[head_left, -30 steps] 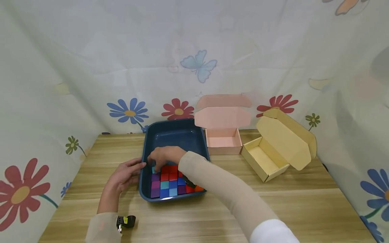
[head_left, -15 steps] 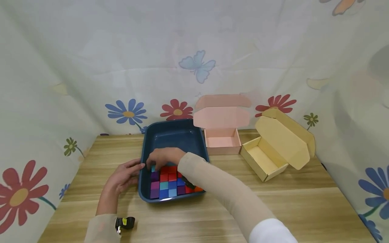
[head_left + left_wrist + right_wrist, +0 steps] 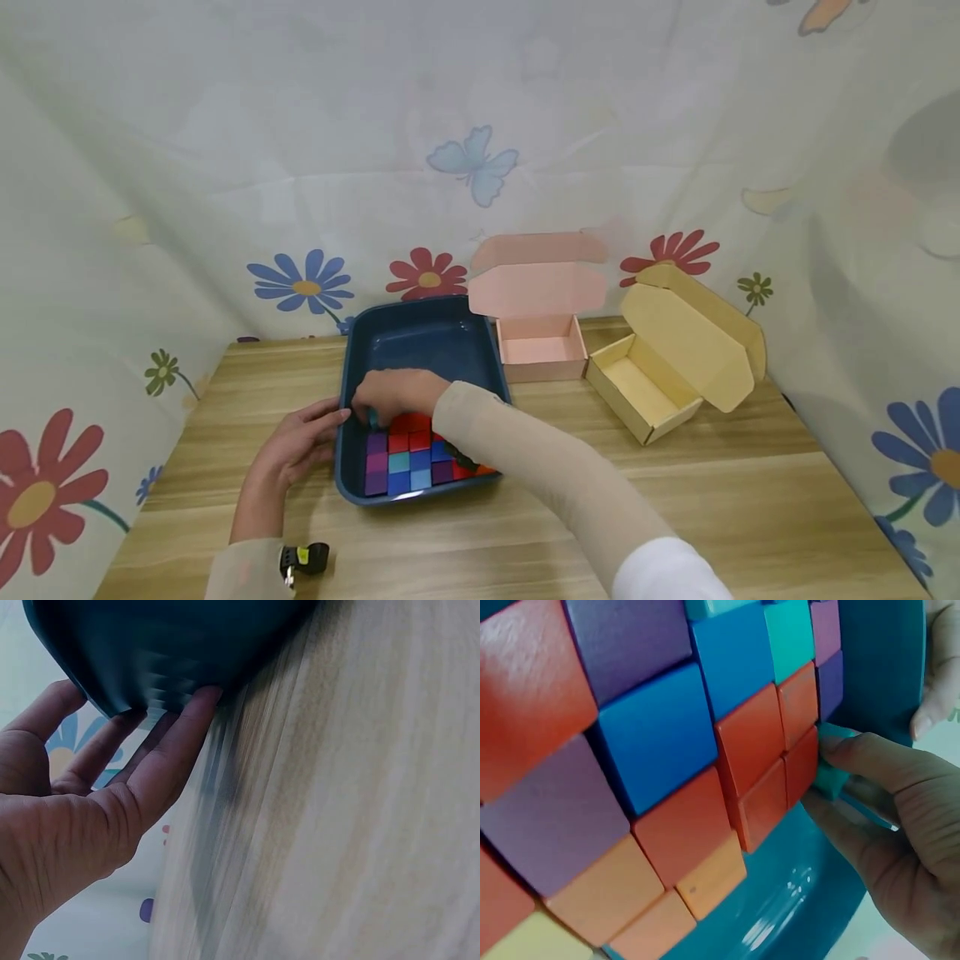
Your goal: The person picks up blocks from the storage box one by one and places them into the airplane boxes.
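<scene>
A deep blue tray holds rows of coloured cubes at its near end, among them red cubes and purple cubes. My right hand reaches in at the tray's left side. In the right wrist view its thumb and fingers pinch a teal cube, right beside a red cube at the end of a row. Outside the tray, my left hand has its fingertips against the left wall. The left wrist view shows those fingers extended along the tray's side.
Behind and right of the tray stands a pink cardboard box with its lid up. A yellow cardboard box, lid raised too, sits at an angle farther right. All rest on a wooden table before a flower-printed cloth.
My right hand has shifted slightly nearer along the tray's left side with the teal cube. The whole head view has drifted a little. My left hand stays at the tray wall.
</scene>
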Motion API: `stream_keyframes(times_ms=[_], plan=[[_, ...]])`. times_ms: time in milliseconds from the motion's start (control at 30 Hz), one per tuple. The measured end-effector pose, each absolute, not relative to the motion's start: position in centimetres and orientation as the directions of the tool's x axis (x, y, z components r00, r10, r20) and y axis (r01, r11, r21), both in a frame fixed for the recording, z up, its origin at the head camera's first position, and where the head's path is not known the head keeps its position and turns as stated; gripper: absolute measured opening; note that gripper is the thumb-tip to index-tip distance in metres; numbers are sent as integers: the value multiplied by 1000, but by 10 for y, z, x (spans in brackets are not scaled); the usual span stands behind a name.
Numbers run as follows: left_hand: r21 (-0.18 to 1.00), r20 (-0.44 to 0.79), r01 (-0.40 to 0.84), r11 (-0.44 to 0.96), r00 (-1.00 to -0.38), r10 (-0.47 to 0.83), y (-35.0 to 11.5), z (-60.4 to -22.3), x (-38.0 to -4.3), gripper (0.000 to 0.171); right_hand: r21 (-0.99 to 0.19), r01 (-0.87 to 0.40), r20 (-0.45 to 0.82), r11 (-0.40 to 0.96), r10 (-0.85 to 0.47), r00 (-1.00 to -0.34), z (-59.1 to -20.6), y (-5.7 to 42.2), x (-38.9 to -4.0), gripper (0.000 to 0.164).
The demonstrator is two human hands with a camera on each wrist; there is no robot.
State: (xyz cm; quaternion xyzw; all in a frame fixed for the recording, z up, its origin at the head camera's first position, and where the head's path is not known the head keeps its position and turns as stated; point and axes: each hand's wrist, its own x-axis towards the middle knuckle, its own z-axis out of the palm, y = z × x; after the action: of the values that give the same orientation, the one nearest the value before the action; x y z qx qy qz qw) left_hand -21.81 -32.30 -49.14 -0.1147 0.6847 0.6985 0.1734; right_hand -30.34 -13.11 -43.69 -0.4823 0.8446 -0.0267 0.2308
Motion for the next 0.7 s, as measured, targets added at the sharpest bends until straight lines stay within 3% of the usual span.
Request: stream_keyframes(times_ms=[267,700], plan=[[913,-407,-408,-7,-911,66,-325,-494,-219,72,-289,-784,-307,550,-828,-468,-424,-118,-309,29],[911,-410,-411,-8,-910,58,-323,-492,-218,76,-178,-827,-251,534,-837,-487,-390,-84,-316,36]])
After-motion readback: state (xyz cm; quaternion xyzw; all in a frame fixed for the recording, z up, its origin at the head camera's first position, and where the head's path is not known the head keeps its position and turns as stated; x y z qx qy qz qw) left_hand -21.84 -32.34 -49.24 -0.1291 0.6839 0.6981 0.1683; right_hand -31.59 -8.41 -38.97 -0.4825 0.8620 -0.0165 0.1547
